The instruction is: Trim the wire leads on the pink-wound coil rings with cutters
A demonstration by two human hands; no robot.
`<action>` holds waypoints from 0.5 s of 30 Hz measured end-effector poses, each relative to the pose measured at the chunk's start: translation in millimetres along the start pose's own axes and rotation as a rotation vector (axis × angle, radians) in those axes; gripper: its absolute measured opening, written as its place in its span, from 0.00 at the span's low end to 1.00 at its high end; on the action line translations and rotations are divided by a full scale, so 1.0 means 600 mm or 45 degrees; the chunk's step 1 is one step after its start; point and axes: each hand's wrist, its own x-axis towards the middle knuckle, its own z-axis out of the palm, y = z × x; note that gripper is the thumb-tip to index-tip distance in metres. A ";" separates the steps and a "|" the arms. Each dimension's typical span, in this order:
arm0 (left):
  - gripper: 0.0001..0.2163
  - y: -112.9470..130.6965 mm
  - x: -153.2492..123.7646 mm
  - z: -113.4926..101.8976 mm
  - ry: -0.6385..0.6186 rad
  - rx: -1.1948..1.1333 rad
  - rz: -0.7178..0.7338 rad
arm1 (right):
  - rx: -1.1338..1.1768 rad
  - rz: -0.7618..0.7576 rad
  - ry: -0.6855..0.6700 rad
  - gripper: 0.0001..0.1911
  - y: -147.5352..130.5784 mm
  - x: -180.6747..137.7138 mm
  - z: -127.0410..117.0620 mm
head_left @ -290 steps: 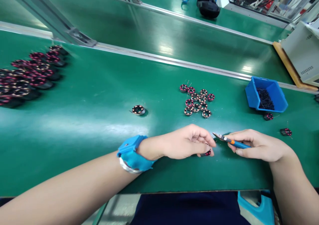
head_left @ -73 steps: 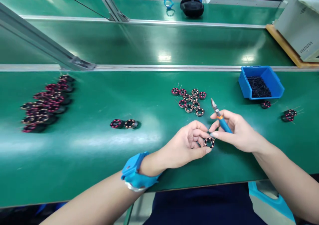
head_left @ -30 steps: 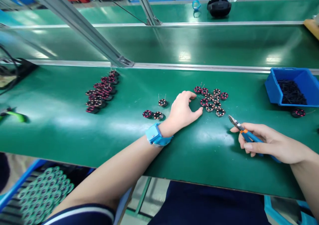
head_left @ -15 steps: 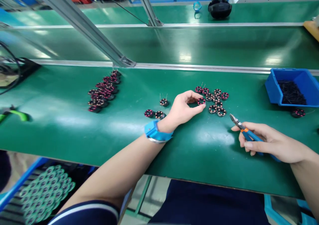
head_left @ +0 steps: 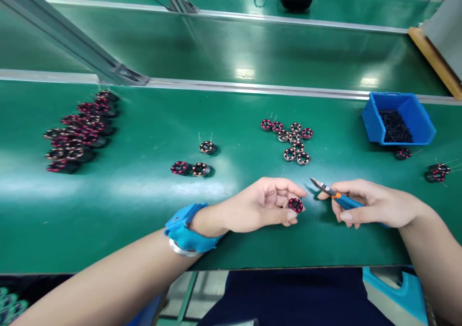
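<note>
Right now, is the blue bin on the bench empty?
No, the blue bin at the far right of the green bench holds a pile of small black pieces.

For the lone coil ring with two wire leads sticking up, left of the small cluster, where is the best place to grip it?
Probably by the outer rim of the coil ring, pinched across its width from above, finger and thumb on the sides clear of the leads. It lies flat on the green bench with both thin leads pointing up, and they look easy to bend.

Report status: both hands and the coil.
Left hand pinching wound coil ring. Right hand gripping blue-handled cutters, tips just right of coil. Nothing between them.
</note>
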 end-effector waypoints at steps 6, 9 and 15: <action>0.19 -0.002 -0.006 0.001 -0.090 0.007 -0.012 | -0.030 0.031 -0.097 0.20 0.000 -0.001 0.001; 0.18 -0.001 -0.005 0.002 -0.102 0.011 -0.017 | 0.004 0.065 -0.130 0.21 -0.001 0.000 0.000; 0.16 -0.001 -0.005 0.000 -0.121 0.011 0.025 | 0.010 0.072 -0.150 0.24 0.002 0.002 -0.002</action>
